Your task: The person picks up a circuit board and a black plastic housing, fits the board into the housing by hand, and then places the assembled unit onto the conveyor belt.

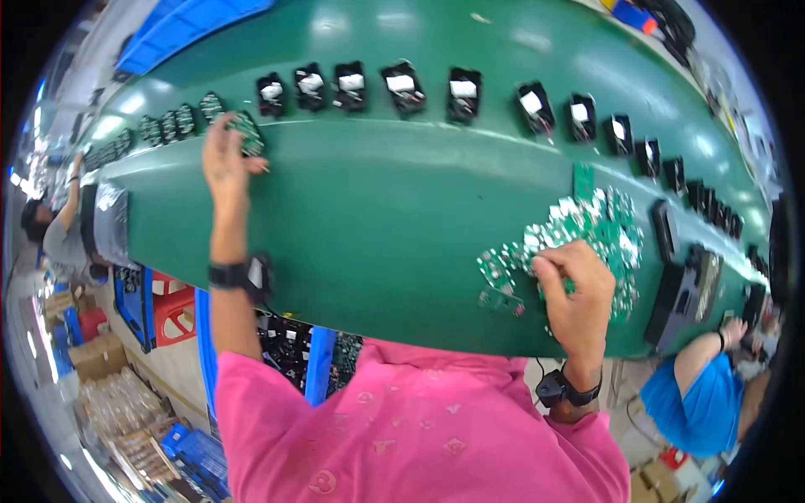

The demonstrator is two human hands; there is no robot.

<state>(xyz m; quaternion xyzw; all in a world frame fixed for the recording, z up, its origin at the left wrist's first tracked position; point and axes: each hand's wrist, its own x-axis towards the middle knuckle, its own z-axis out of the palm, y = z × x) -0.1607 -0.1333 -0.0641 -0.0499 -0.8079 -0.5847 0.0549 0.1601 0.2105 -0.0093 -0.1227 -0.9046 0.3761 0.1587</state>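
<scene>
At the far left, my left hand (225, 157) reaches to the row on the raised strip. Its fingers and thumb close about the edge of a green circuit board (249, 134) in a dark housing. My right hand (579, 289) is over the near side of a loose pile of small green circuit boards (616, 226). Its thumb and fingertips are pinched together, and whatever lies between them is too small to make out. One small board (501, 300) lies at the pile's left edge, close to that hand.
Black housings with white labels (464, 94) stand spaced along the raised green strip. A dark box (671, 306) sits right of the pile. Blue bins with parts (319, 365) are below the table's near edge. One co-worker (700, 386) sits at right, another (67, 235) far left.
</scene>
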